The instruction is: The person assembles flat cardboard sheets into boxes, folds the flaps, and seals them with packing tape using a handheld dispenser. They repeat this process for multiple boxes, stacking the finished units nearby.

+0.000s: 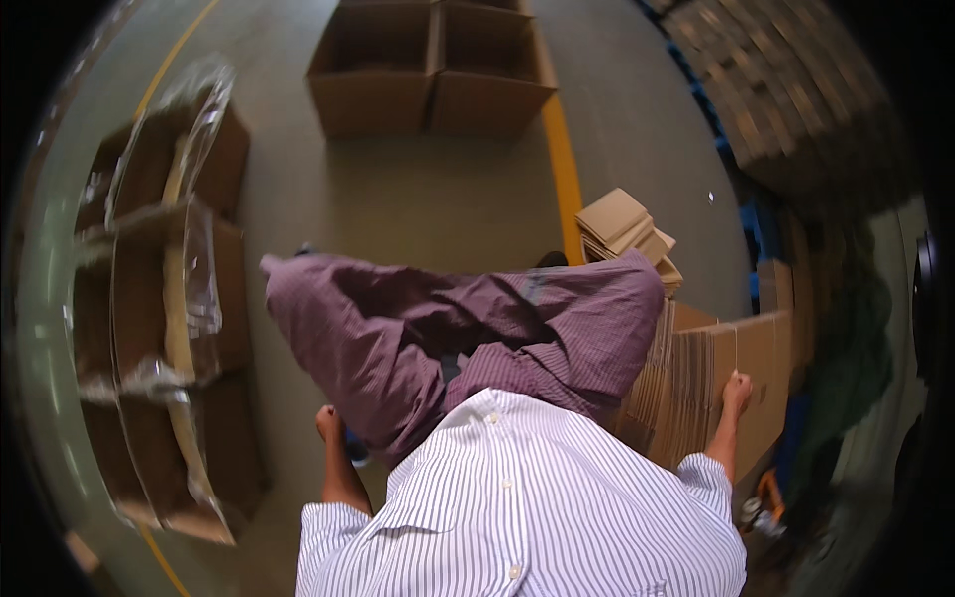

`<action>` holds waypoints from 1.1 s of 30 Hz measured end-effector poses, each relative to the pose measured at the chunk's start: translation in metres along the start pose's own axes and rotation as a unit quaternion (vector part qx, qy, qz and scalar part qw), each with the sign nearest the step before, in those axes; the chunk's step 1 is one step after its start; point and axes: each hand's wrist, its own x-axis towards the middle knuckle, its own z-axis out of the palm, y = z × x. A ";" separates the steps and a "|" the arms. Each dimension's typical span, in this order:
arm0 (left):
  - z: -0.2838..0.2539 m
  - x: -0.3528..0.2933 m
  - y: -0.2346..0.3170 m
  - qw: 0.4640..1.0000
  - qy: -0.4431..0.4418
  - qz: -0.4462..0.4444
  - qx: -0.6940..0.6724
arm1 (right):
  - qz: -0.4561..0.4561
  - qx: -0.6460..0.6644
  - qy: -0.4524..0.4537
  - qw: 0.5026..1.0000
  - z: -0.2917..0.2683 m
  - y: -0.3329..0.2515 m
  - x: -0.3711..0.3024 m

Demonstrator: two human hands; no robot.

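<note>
Grey floor (pixel 428 194) stretched to far boxes (pixel 373 109), a yellow line (pixel 564 179) edging its right; left hand (pixel 327 424) hung curled, right hand (pixel 737 390) curled beside flattened cardboard (pixel 691 383), grip unclear.

Left hand (pixel 327 422): too small and blurred for you to tell its finger position or contents.
Right hand (pixel 737 390): your fingertips are hidden; grip on the flattened cartons (pixel 758 343) unconfirmed.
Right foot (pixel 553 260): your purple cloth (pixel 587 313) covers all but a dark tip.
Open boxes (pixel 489 104): far end cut off by the upper edge.
Cardboard stack (pixel 786 90): blurred, running into the dark rim.
Orange object (pixel 769 491): kind indistinct.
</note>
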 end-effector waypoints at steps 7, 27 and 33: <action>-0.027 0.031 0.098 0.990 0.021 0.114 -0.085 | 0.017 0.118 0.054 0.991 -0.010 -0.031 -0.030; -0.070 -0.022 0.517 0.859 -0.117 0.431 -0.251 | 0.024 0.260 0.013 0.965 -0.085 -0.066 -0.105; 0.040 -0.270 0.574 0.707 -0.293 0.636 -0.100 | -0.006 0.304 -0.076 0.950 -0.140 -0.039 -0.181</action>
